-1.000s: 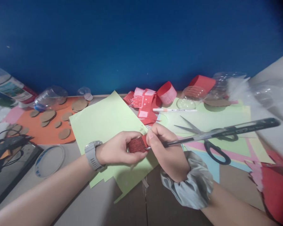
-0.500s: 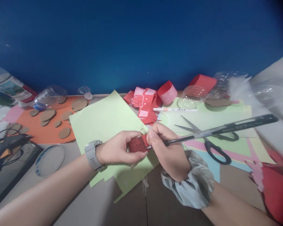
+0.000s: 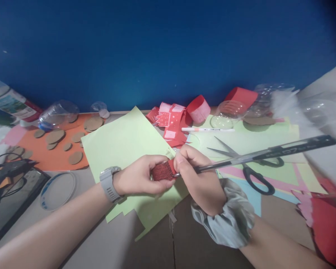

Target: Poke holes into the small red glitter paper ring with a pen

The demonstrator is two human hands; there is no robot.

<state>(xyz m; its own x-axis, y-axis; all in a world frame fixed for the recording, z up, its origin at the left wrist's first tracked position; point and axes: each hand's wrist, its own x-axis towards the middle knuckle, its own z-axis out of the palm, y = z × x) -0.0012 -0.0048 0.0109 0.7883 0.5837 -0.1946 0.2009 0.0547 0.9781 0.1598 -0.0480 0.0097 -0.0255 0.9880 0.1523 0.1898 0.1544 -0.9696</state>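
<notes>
My left hand pinches a small red piece covered in a dark criss-cross pattern, between thumb and fingers. Beside it, my right hand is closed around a black pen, whose tip touches the right edge of the patterned piece. The pen's long barrel points out to the right. My right fingers also rest against that piece's plain red end, though I cannot tell whether they grip it. Under both hands lies a light green sheet of paper with a cut lower edge.
Black-handled scissors lie open on coloured papers to the right. Red paper pieces and a white marker sit behind my hands. Cardboard discs rest on orange paper at left, near a glue gun and a clear plastic bottle.
The pen's far end has shifted slightly to the right. My hands keep almost the same place and grip, while the view has moved very little.
</notes>
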